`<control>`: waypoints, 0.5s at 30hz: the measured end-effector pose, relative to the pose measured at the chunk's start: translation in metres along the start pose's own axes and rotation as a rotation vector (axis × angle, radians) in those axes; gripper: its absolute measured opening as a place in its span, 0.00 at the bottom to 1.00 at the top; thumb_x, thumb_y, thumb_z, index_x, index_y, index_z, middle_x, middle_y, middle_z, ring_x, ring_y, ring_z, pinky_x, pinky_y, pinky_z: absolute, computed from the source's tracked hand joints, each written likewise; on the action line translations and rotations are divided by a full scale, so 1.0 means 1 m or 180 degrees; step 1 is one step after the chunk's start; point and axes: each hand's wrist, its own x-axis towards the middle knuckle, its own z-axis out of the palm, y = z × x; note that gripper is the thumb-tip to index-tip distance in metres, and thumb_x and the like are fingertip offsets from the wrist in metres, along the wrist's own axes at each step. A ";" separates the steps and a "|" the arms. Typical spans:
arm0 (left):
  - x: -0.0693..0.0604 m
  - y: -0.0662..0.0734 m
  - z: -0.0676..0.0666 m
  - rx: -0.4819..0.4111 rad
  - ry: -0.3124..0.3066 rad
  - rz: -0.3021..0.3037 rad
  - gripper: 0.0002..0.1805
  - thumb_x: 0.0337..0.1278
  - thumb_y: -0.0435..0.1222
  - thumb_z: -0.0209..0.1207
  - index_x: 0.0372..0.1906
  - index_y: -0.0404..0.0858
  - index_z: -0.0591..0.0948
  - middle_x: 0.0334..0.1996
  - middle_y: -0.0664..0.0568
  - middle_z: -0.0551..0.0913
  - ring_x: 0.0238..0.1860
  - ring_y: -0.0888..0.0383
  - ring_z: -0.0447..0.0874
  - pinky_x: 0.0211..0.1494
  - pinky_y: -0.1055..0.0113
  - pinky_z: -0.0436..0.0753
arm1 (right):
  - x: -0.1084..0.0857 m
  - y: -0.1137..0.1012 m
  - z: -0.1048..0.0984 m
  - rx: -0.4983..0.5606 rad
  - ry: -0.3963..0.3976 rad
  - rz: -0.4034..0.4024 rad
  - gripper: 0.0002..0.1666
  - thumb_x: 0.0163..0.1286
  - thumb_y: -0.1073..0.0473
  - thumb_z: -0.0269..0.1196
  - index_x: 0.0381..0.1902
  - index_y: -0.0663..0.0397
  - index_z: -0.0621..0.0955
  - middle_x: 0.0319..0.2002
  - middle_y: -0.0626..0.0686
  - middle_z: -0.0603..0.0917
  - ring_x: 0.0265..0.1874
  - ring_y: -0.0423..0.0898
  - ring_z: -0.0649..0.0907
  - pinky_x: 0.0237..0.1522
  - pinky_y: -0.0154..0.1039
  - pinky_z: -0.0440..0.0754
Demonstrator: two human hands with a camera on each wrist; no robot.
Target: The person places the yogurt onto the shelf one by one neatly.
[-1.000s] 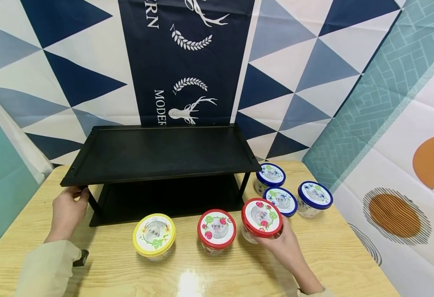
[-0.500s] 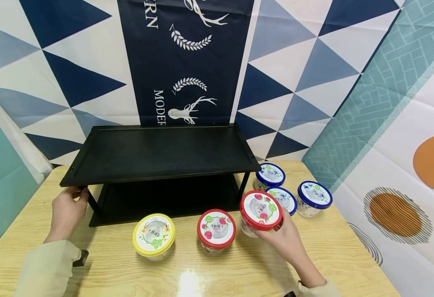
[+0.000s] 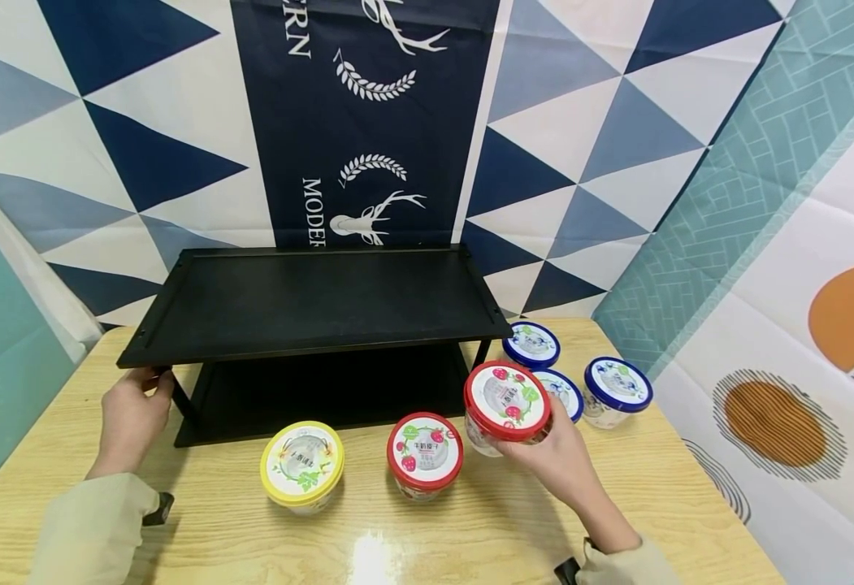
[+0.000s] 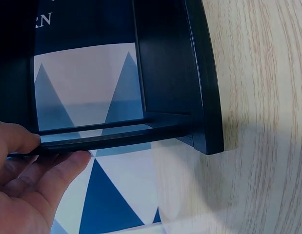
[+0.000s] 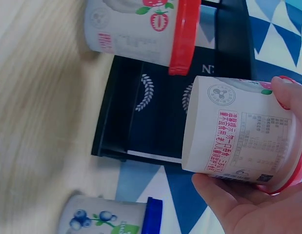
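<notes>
A two-tier black shelf (image 3: 324, 305) stands against the patterned cloth. My left hand (image 3: 132, 416) grips its front left post (image 4: 111, 140), just under the top board. My right hand (image 3: 554, 455) holds a red-lidded tub (image 3: 507, 402) with strawberry print, raised off the table in front of the shelf's right post. In the right wrist view, thumb and fingers wrap the tub (image 5: 238, 129) near its lid. A second red-lidded tub (image 3: 425, 455) stands on the table to the left, and a yellow-lidded tub (image 3: 302, 465) farther left.
Blue-lidded tubs stand right of the shelf: one behind (image 3: 532, 344), one partly hidden by the held tub (image 3: 564, 394), and one at the right (image 3: 618, 386). The wooden table (image 3: 251, 548) meets cloth-covered walls at the back and sides.
My right hand has lifted the red-lidded tub and carried it slightly left and toward the shelf. The left hand stays on the post.
</notes>
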 end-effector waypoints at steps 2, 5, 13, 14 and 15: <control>0.000 0.000 0.000 0.0008 -0.0004 0.0005 0.18 0.66 0.33 0.45 0.51 0.24 0.75 0.48 0.28 0.78 0.49 0.35 0.77 0.27 0.76 0.67 | 0.001 -0.003 0.000 0.0021 -0.0012 -0.0035 0.56 0.49 0.46 0.73 0.68 0.54 0.56 0.64 0.58 0.67 0.62 0.58 0.70 0.57 0.55 0.74; -0.001 -0.001 0.000 0.0005 -0.0008 0.0021 0.18 0.66 0.33 0.45 0.51 0.24 0.75 0.48 0.27 0.77 0.49 0.34 0.77 0.26 0.76 0.67 | 0.002 -0.008 0.000 0.0045 -0.0031 -0.0077 0.55 0.48 0.46 0.73 0.68 0.52 0.56 0.64 0.57 0.68 0.62 0.57 0.70 0.56 0.54 0.74; 0.000 -0.001 0.000 -0.0017 -0.0033 0.0040 0.19 0.67 0.34 0.44 0.53 0.25 0.74 0.49 0.28 0.77 0.50 0.34 0.76 0.27 0.76 0.68 | 0.004 -0.019 -0.001 0.0055 -0.0080 -0.0254 0.54 0.49 0.47 0.73 0.67 0.53 0.58 0.63 0.56 0.68 0.61 0.56 0.71 0.54 0.53 0.76; 0.000 -0.001 0.000 -0.0018 -0.0040 0.0034 0.19 0.67 0.34 0.44 0.53 0.25 0.74 0.49 0.28 0.77 0.50 0.34 0.76 0.27 0.76 0.68 | 0.004 -0.020 -0.001 0.0074 -0.0090 -0.0272 0.53 0.49 0.48 0.73 0.67 0.53 0.58 0.63 0.56 0.69 0.61 0.55 0.71 0.53 0.52 0.77; 0.000 0.000 0.000 -0.0022 -0.0047 0.0031 0.19 0.67 0.34 0.43 0.53 0.25 0.74 0.50 0.28 0.77 0.50 0.34 0.76 0.27 0.76 0.68 | 0.005 -0.021 -0.001 0.0087 -0.0099 -0.0297 0.53 0.49 0.48 0.73 0.67 0.53 0.58 0.63 0.56 0.69 0.61 0.55 0.71 0.53 0.52 0.77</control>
